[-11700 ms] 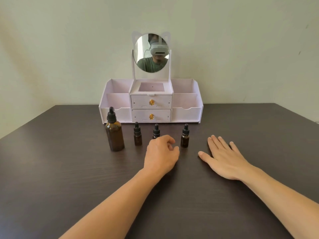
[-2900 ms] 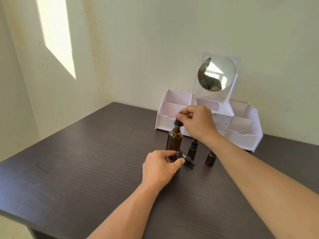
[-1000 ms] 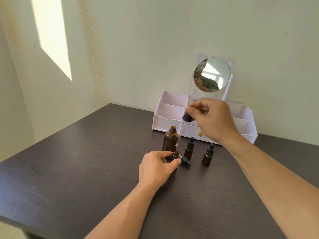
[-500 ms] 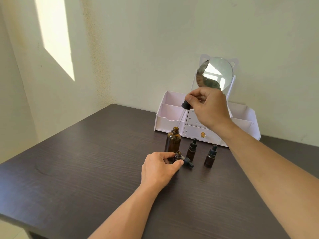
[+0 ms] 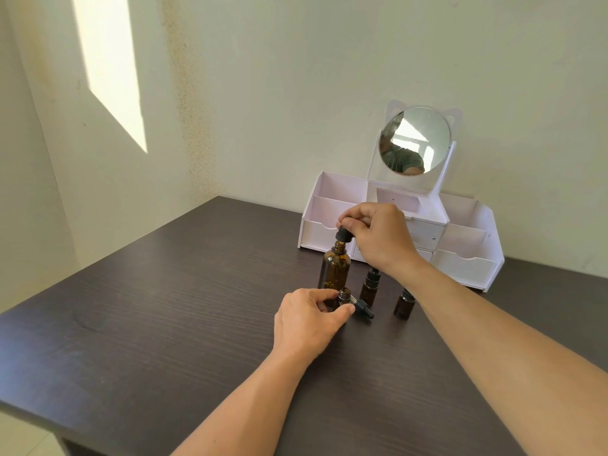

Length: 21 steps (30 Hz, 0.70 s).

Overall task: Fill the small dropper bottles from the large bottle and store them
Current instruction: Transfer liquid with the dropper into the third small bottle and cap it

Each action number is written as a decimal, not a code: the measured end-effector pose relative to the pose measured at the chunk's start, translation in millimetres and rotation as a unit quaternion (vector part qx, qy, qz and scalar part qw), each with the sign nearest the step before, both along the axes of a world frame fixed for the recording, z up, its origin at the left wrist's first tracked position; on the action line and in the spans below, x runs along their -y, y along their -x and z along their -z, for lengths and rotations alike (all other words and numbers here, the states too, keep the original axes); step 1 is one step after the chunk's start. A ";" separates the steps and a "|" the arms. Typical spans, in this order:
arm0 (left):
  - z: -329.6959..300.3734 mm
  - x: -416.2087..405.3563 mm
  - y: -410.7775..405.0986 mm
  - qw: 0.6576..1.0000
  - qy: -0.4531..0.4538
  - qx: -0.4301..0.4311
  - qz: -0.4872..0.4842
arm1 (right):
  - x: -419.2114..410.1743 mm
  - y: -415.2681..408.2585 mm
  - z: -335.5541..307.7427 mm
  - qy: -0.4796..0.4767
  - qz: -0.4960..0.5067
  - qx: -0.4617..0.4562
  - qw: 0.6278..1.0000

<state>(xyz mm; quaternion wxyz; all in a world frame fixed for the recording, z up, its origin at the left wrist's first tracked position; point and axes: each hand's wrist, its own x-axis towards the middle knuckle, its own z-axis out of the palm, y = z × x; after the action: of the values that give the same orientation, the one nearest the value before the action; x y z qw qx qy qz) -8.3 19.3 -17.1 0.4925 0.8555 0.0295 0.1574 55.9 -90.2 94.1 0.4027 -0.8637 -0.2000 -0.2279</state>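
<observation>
A right hand [image 5: 378, 236] pinches the black rubber dropper cap [image 5: 343, 234] just above the open neck of a tall amber glass bottle [image 5: 335, 269], while the left hand [image 5: 311, 320] grips a small uncapped amber dropper bottle [image 5: 344, 296] standing on the tabletop.

That small bottle's black dropper [image 5: 362, 309] lies on its side just beside it on the dark wood-grain tabletop [image 5: 164, 317]. Two more small capped amber bottles [image 5: 368, 289] [image 5: 404, 306] stand to the right, partly hidden by the right forearm. Behind them sits a pale pink drawer organiser [image 5: 467, 251] with a round cat-eared mirror [image 5: 414, 139].
</observation>
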 end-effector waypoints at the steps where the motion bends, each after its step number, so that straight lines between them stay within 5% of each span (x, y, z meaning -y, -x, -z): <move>1: -0.3 0.1 0.2 1.000 -0.002 0.001 0.000 | -0.4 -0.1 0.4 -0.001 0.002 0.003 1.000; 21: -0.2 -0.5 2.6 1.000 -0.001 0.009 -0.005 | 18.9 25.2 -60.0 -0.109 -0.030 0.100 0.989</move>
<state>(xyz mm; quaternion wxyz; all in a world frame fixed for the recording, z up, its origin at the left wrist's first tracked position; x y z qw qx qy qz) -11.0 19.9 -16.9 0.4909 0.8545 0.0292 0.1672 30.7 -109.1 154.1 0.4789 -0.7810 -0.2396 -0.3213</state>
